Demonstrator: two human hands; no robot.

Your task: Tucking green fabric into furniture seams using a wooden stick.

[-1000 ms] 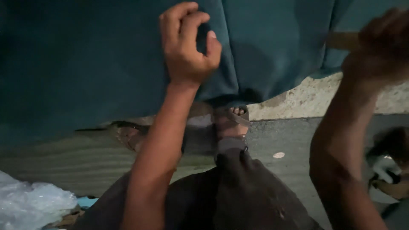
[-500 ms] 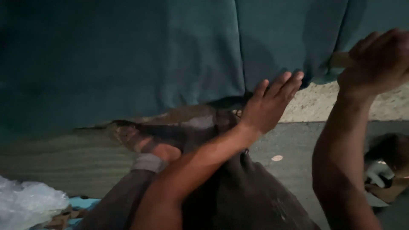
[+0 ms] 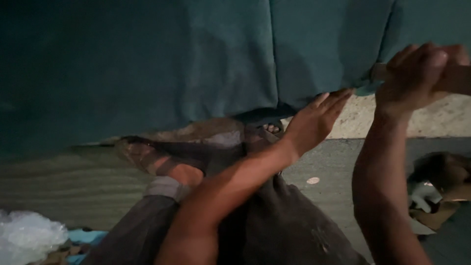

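A large teal upholstered panel (image 3: 196, 64) with vertical seams fills the upper view. My left hand (image 3: 314, 122) lies flat with fingers stretched out, its fingertips touching the panel's lower edge. My right hand (image 3: 417, 73) is closed around a brownish wooden handle or stick (image 3: 458, 78) at the panel's lower right edge; the rest of that tool is hidden. My legs in dark trousers (image 3: 274, 225) and sandalled feet (image 3: 265, 132) show below.
A grey concrete floor (image 3: 333, 167) runs under the panel. Crumpled clear plastic (image 3: 27, 235) lies at the bottom left beside a blue scrap (image 3: 86, 238). A heap of brown and white scraps (image 3: 436, 191) sits at the right edge.
My left hand has come down from a curled grip high on the fabric to lie flat at the panel's lower edge. My right hand has kept its hold on the stick.
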